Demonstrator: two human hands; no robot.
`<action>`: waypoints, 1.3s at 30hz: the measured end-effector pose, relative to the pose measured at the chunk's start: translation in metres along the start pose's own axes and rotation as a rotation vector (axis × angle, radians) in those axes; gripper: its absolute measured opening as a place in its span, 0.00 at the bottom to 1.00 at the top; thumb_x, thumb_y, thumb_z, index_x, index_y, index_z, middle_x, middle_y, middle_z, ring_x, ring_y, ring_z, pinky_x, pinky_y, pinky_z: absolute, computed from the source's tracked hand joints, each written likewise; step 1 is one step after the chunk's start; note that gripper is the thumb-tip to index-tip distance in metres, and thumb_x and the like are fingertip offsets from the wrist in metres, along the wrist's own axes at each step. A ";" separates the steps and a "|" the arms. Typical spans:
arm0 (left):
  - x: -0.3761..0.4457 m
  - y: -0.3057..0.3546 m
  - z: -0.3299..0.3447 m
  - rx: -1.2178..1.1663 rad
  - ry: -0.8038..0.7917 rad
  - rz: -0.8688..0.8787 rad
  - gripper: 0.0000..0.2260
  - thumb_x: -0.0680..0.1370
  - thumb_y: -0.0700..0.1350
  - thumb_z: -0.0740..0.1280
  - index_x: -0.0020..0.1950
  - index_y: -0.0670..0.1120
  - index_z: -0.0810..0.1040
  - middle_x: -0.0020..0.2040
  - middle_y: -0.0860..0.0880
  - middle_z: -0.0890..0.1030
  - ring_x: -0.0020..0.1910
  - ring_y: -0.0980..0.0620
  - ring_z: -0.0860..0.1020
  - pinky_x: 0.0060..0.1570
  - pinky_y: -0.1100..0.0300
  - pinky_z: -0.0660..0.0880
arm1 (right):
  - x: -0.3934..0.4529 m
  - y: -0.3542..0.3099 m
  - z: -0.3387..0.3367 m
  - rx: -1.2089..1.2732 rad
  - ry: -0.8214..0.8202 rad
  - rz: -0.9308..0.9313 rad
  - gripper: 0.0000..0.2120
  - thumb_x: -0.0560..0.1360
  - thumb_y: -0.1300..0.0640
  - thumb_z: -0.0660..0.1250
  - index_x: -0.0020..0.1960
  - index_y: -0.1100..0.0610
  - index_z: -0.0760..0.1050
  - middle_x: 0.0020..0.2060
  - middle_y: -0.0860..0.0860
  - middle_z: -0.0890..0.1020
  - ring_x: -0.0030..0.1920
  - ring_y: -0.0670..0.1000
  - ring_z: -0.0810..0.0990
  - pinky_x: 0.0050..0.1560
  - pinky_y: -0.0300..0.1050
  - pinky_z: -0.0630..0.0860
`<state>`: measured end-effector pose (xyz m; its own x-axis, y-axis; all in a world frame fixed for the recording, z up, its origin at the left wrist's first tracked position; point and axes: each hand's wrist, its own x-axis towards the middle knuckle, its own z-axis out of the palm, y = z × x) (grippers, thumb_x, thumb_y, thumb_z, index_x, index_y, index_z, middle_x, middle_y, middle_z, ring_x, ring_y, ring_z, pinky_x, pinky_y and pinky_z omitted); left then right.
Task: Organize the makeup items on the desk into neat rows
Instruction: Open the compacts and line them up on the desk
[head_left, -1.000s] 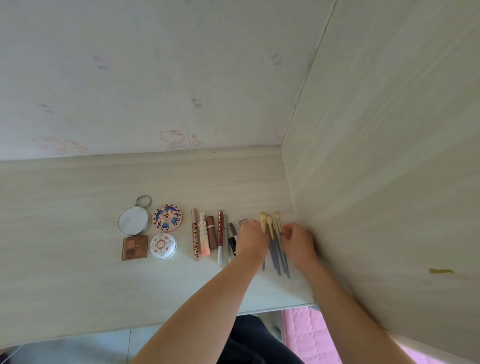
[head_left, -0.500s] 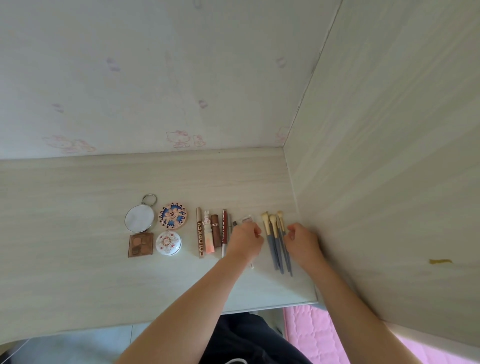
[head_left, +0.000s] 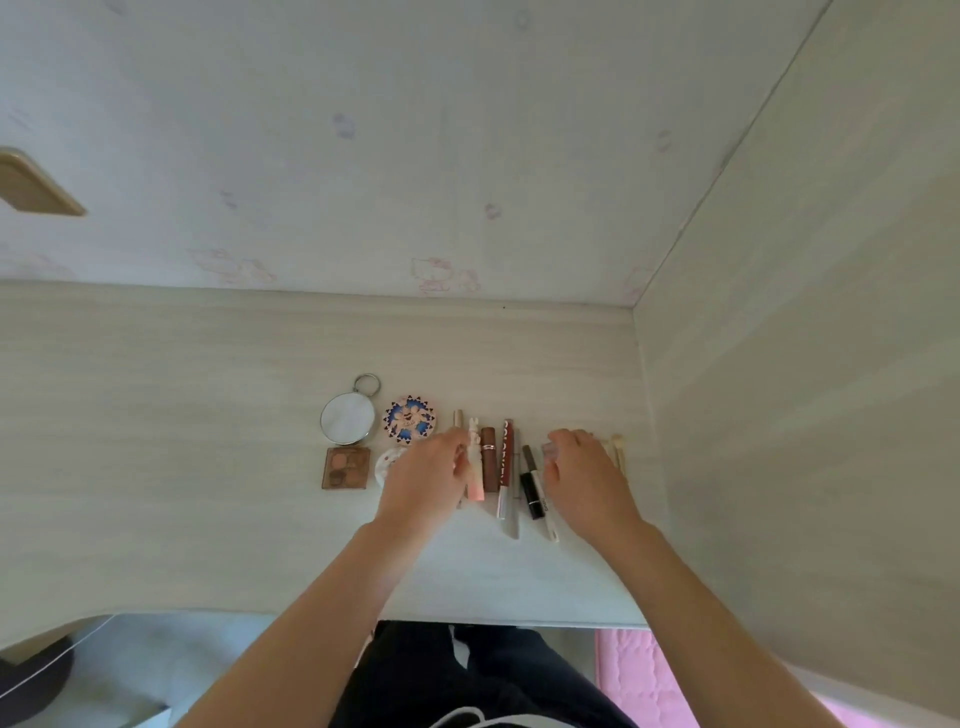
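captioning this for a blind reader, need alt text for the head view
Two hands, left hand and right hand, reach over a row of lipstick tubes on a pale desk. A round mirror, two round compacts and an eyeshadow palette lie left.

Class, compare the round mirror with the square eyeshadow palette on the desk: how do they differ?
The mirror is round, the palette square. The mirror is silvery with a ring on top; the palette is brown with tan pans. The mirror lies farther from the person, the palette nearer. Both lie flat on the desk, untouched.
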<state>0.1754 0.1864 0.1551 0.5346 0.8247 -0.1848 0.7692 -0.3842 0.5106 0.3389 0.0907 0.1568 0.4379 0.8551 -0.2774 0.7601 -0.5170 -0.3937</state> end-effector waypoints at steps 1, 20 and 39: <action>0.000 -0.010 -0.008 0.017 0.029 -0.011 0.09 0.79 0.42 0.60 0.56 0.48 0.78 0.45 0.49 0.82 0.45 0.47 0.80 0.39 0.55 0.75 | 0.002 -0.010 0.002 0.001 -0.009 -0.018 0.15 0.80 0.56 0.55 0.66 0.56 0.68 0.59 0.52 0.74 0.59 0.54 0.73 0.55 0.47 0.71; 0.054 -0.190 -0.088 0.011 -0.131 -0.110 0.06 0.78 0.44 0.61 0.51 0.46 0.75 0.47 0.49 0.77 0.49 0.46 0.76 0.43 0.55 0.73 | 0.056 -0.189 0.089 -0.119 0.002 -0.031 0.18 0.80 0.52 0.57 0.66 0.59 0.69 0.64 0.55 0.71 0.68 0.56 0.64 0.65 0.48 0.67; 0.080 -0.195 -0.048 -0.207 -0.183 -0.169 0.14 0.75 0.46 0.68 0.59 0.43 0.77 0.54 0.48 0.71 0.48 0.55 0.69 0.45 0.64 0.65 | 0.091 -0.203 0.122 -0.198 -0.135 -0.008 0.26 0.79 0.46 0.60 0.68 0.63 0.65 0.73 0.54 0.58 0.76 0.60 0.45 0.74 0.55 0.47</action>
<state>0.0512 0.3478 0.0812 0.4737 0.7741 -0.4199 0.7752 -0.1403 0.6159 0.1660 0.2692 0.1050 0.3737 0.8394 -0.3948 0.8483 -0.4814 -0.2207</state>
